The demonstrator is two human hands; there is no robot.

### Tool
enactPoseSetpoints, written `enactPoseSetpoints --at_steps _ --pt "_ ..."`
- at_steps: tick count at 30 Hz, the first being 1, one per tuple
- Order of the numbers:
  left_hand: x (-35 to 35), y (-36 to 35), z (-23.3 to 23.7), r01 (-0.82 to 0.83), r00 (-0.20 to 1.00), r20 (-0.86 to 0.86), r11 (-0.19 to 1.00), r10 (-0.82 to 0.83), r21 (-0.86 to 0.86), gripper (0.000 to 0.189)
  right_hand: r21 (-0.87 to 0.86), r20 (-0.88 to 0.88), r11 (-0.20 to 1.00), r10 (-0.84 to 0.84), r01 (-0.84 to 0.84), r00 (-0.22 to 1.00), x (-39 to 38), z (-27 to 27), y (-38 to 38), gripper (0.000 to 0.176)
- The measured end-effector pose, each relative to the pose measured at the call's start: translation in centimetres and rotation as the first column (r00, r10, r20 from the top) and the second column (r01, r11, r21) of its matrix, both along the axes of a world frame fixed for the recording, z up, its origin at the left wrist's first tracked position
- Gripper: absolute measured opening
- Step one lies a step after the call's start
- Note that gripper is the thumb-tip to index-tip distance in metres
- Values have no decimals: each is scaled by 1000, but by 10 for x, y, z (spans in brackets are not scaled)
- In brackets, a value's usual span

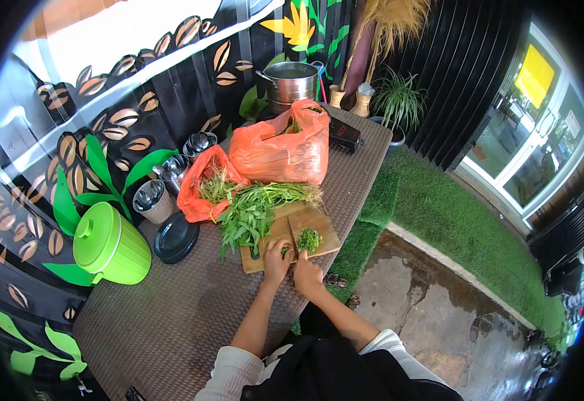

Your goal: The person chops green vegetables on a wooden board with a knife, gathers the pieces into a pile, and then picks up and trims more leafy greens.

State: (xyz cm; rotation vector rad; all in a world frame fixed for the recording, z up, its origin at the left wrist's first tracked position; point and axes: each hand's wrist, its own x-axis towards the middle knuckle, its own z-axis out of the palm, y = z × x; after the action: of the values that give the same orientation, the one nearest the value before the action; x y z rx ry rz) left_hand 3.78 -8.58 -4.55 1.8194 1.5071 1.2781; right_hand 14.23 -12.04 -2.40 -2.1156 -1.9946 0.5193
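A wooden cutting board (pixel 327 234) lies on the brown woven-pattern table (pixel 185 314). My right hand (pixel 307 274) is closed on the handle of a knife (pixel 293 230), whose blade points away from me over the board. To the left of the blade, my left hand (pixel 277 259) holds a small bunch of greens down on the board, mostly hidden under the fingers. Chopped greens (pixel 310 240) sit in a small pile right of the blade. A large bunch of leafy greens (pixel 248 214) rests across the board's far left side.
Behind the board stand a large orange bag (pixel 278 150) and a smaller one (pixel 198 194). Farther left are dark plates (pixel 176 238), cutlery holders (pixel 155 202) and a green lidded bucket (pixel 111 244). A metal pot (pixel 290 83) and black box (pixel 345 134) stand at the far end.
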Motion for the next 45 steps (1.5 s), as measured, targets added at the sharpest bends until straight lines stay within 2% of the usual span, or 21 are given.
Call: enactPoseSetpoints --at_steps 2,4,8,11,13,17,20,22,23,25,30,34,36,39,43,45 --pt "-2 -4 5 7 1000 -1 1000 -7 4 13 -14 -13 1000 3 -3 1000 3 3 8 32" --pt "-5 -3 2 96 994 -70 991 -90 91 15 -24 -26 1000 -1 1 1000 7 1 12 32" --pt "-11 -7 -3 90 985 -159 990 -73 106 19 -44 -49 997 54 -56 997 16 5 15 30" --pt "-7 -3 0 66 993 -100 997 -61 48 24 -67 -70 996 62 -67 996 18 6 15 30" --pt "0 4 2 85 991 94 995 -90 56 25 -53 -73 997 52 -56 996 20 10 16 31" --pt "5 8 0 66 993 99 997 -69 32 23 -94 -64 993 64 -70 996 25 15 17 29" --pt "5 3 -5 51 998 34 999 -51 8 15 -81 -75 993 81 -87 994 29 14 18 28" --pt "6 -4 -1 49 995 -90 994 -40 102 12 -75 -76 993 90 -96 993 30 14 18 27" --pt "7 -7 2 49 995 -90 994 -40 101 12 -70 -69 992 101 -106 992 31 14 18 27" --pt "9 -14 9 17 981 -192 965 35 263 13 -66 -64 991 112 -116 992 33 14 19 28" --pt "3 -12 3 42 982 -187 974 1 221 12 -131 -40 980 142 -147 989 34 23 17 30" --pt "1 -4 1 19 993 -117 991 -3 135 11 -90 23 983 162 -160 986 33 27 11 28" --pt "0 -4 1 38 992 -127 989 -20 144 11 -65 72 988 147 -143 986 28 26 5 26" --pt "-1 -3 -1 44 991 -132 986 -23 162 11 -45 27 996 80 -79 996 17 10 2 27" --pt "0 -4 -1 23 992 -130 986 -2 164 11 -33 22 996 82 -81 996 19 12 18 26" --pt "0 -5 0 10 989 -144 985 15 171 11 -82 47 987 141 -137 989 23 19 21 25"
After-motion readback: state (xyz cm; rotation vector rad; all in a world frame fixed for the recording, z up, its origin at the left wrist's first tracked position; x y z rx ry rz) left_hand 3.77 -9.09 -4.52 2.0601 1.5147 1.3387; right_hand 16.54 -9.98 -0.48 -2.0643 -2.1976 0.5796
